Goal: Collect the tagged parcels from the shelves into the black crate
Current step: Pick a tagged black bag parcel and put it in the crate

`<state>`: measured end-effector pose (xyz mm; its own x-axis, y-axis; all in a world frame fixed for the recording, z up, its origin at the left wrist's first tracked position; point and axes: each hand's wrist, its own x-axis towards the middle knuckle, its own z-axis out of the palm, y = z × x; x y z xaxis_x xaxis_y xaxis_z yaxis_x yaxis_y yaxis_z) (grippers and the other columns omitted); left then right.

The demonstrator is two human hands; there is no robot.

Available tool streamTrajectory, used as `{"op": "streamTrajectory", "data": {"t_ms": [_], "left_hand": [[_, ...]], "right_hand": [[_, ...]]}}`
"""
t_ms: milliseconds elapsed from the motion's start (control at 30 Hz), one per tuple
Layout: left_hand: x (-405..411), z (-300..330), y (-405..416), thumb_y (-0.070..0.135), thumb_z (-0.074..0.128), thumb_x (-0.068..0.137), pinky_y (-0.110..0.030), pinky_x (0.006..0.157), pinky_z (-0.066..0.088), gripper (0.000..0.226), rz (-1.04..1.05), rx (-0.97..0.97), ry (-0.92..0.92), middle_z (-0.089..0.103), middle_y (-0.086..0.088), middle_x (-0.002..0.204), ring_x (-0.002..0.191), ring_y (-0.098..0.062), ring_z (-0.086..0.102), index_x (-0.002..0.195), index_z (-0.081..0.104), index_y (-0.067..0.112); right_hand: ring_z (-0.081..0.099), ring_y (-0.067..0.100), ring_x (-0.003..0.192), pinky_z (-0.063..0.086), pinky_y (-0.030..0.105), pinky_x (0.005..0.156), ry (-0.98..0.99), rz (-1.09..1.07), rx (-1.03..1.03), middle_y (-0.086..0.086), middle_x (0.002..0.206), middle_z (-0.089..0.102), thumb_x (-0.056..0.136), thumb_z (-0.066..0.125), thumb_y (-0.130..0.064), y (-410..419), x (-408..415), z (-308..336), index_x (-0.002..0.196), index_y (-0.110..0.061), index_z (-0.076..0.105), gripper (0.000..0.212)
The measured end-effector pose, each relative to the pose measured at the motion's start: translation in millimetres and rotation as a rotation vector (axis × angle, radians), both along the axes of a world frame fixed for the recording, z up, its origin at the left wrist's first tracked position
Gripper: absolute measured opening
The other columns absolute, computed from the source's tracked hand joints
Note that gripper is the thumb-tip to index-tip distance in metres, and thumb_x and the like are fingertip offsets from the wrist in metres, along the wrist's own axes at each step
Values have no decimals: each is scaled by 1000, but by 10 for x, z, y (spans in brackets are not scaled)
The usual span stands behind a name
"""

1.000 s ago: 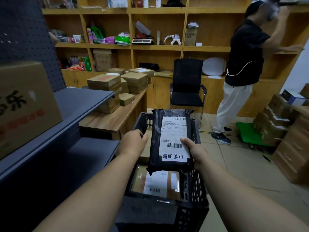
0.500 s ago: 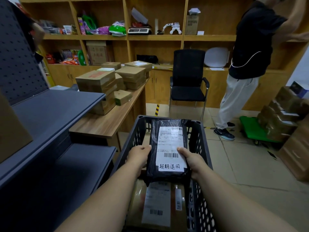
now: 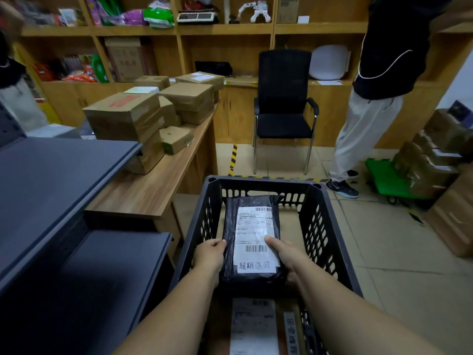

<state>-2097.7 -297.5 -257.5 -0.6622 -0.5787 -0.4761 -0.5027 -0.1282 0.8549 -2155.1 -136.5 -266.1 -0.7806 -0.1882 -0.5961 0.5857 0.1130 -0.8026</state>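
Observation:
A black plastic-wrapped parcel (image 3: 249, 226) with a white label and handwritten tag sits low inside the black crate (image 3: 325, 226). My left hand (image 3: 210, 254) grips its left edge. My right hand (image 3: 286, 254) grips its right edge, thumb on the label. Under it, near the crate's front, lies a brown parcel (image 3: 256, 326) with its own white label. The crate stands on the floor right in front of me.
Grey metal shelves (image 3: 64, 188) run along my left. A wooden table (image 3: 153, 190) holds several taped cardboard boxes (image 3: 133, 119). A black chair (image 3: 284, 108) stands ahead. A person (image 3: 378, 80) stands at the right, beside a green trolley (image 3: 386, 178) and stacked boxes (image 3: 440, 155).
Both hands have lowered the black parcel from above the crate's rim down into the crate. The view has tilted downward and moved closer to the crate.

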Motion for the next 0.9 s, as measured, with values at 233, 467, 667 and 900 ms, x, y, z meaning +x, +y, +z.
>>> {"op": "streamTrajectory", "data": {"t_ms": [233, 467, 667, 900], "left_hand": [[-181, -169, -68, 24, 56, 92, -43, 89, 52, 17, 8, -67, -44, 67, -8, 92, 92, -30, 63, 99, 68, 14], [-306, -241, -100, 23, 55, 93, -45, 90, 52, 23, 15, -99, -48, 69, -11, 103, 95, -31, 63, 110, 66, 11], [-371, -262, -148, 23, 55, 94, -44, 89, 52, 21, 21, -91, -33, 67, -9, 95, 93, -30, 63, 108, 66, 11], [-375, -231, -154, 22, 55, 94, -40, 87, 52, 23, 15, -100, -43, 67, -10, 99, 94, -30, 62, 110, 66, 10]], "right_hand": [[71, 30, 74, 59, 40, 63, -68, -42, 37, 14, 83, 73, 87, 65, -28, -123, -129, -151, 85, -12, 63, 17], [69, 36, 87, 55, 54, 81, -81, -59, 48, 17, 93, 71, 88, 64, -21, -188, -227, -171, 81, -13, 59, 11], [68, 37, 92, 53, 56, 85, -67, -54, 52, 18, 99, 70, 87, 65, -22, -237, -312, -177, 88, -11, 60, 12], [68, 30, 72, 58, 41, 61, -116, -73, 25, 14, 86, 70, 89, 63, -22, -212, -297, -56, 90, -9, 60, 14]]}}
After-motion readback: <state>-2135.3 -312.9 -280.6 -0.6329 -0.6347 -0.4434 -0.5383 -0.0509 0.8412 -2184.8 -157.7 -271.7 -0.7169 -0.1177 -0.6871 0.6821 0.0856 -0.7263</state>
